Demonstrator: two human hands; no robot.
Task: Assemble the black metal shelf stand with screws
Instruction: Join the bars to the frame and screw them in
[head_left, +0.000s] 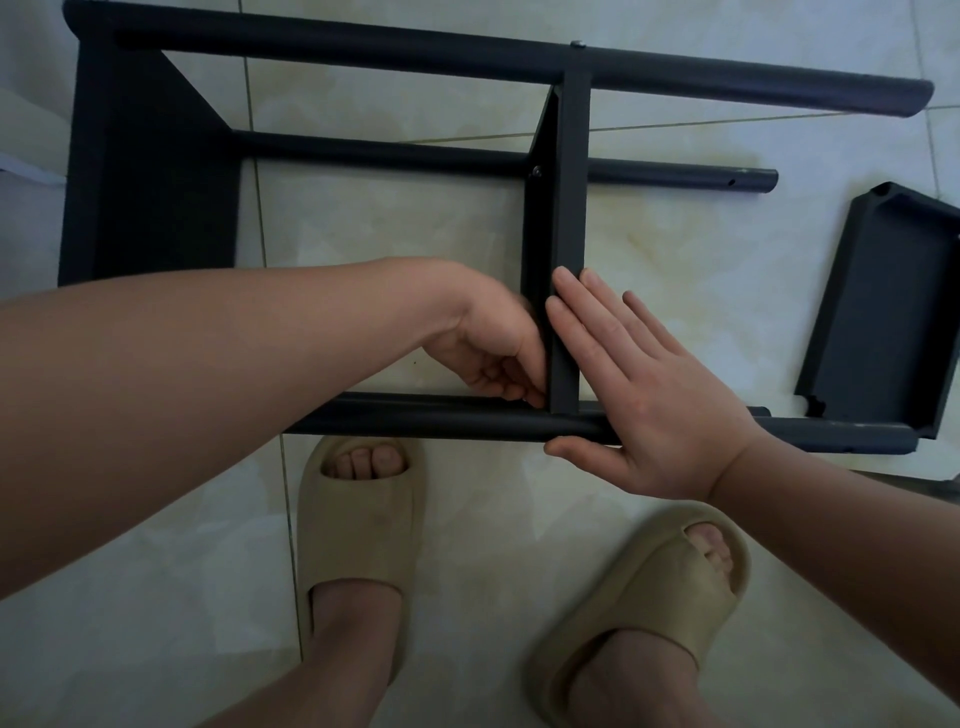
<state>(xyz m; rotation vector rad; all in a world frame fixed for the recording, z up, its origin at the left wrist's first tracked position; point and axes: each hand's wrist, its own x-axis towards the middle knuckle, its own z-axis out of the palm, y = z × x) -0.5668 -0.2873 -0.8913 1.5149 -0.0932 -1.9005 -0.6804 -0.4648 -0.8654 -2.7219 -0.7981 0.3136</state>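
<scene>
Right hand (649, 395) presses flat on the shelf (569, 208), which runs away from it; left hand (493, 353) curls at the pole (415, 421) joint alongside, contents hidden.

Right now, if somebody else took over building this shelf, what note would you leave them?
Left hand: fingers curled at the corner where the middle shelf meets the near pole; whatever they hold is hidden.
Right hand: flat, pressing that shelf and pole.
Done: end shelf looks attached; a screw shows on the far pole.
Left to do: fasten this near corner, then fit the spare shelf lying on the floor.
</scene>
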